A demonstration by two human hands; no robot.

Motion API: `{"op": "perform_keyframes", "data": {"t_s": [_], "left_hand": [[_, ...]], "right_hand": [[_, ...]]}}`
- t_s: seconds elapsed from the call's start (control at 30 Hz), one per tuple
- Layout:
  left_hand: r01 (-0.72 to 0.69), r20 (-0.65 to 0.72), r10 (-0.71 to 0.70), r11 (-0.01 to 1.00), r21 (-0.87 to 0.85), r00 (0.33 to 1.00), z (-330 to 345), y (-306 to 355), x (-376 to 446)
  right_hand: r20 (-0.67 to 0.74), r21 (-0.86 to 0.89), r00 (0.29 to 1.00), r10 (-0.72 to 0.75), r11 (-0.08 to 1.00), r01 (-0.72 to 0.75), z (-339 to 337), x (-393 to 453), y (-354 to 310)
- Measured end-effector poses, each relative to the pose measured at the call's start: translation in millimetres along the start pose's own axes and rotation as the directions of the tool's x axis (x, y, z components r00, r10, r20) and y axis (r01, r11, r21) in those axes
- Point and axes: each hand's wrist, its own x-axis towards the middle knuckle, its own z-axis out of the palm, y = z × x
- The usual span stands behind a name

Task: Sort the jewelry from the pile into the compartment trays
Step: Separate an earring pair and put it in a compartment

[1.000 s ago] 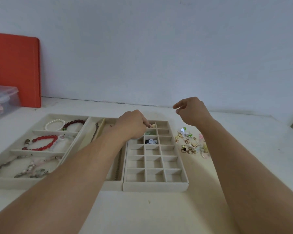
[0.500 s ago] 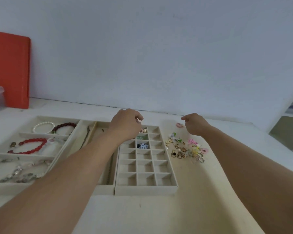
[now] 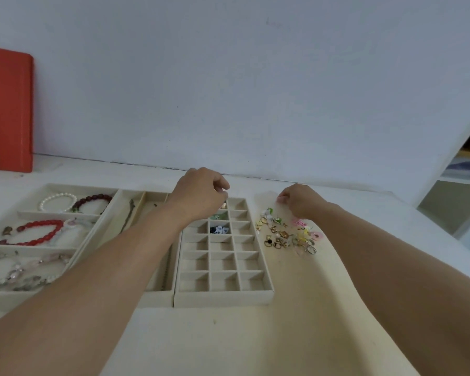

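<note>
Two hands' curled fingers, grip unclear: left (image 3: 201, 195) over grid tray (image 3: 225, 293), right (image 3: 300, 200) by pile (image 3: 288, 234).

The right hand (image 3: 300, 200) has come down to the far edge of the small pile of mixed earrings and rings (image 3: 288, 234); the left hand (image 3: 201, 196) lifted slightly.

White table (image 3: 296, 335), three beige compartment trays (image 3: 223, 299), loose jewelry pile (image 3: 288, 234), red board (image 3: 7, 109)

We see a plain pale wall (image 3: 255, 85) behind the white table (image 3: 323, 335), a red board (image 3: 7, 109) leaning on the wall at the left, and white shelves (image 3: 464, 169) at the right edge.
</note>
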Motion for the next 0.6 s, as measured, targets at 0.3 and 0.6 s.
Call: {"op": "perform_keyframes", "data": {"t_s": [0.3, 0.6], "left_hand": [[-0.093, 0.004, 0.097, 0.961, -0.261, 0.995, 5, 39, -18], [-0.102, 0.079, 0.141, 0.922, -0.373, 0.987, 12, 53, -30]], "right_hand": [[-0.336, 0.681, 0.939, -0.068, 0.671, 0.292, -44, -97, -41], [-0.230, 0.863, 0.972, -0.039, 0.454, 0.222, -31, -135, -51]]}}
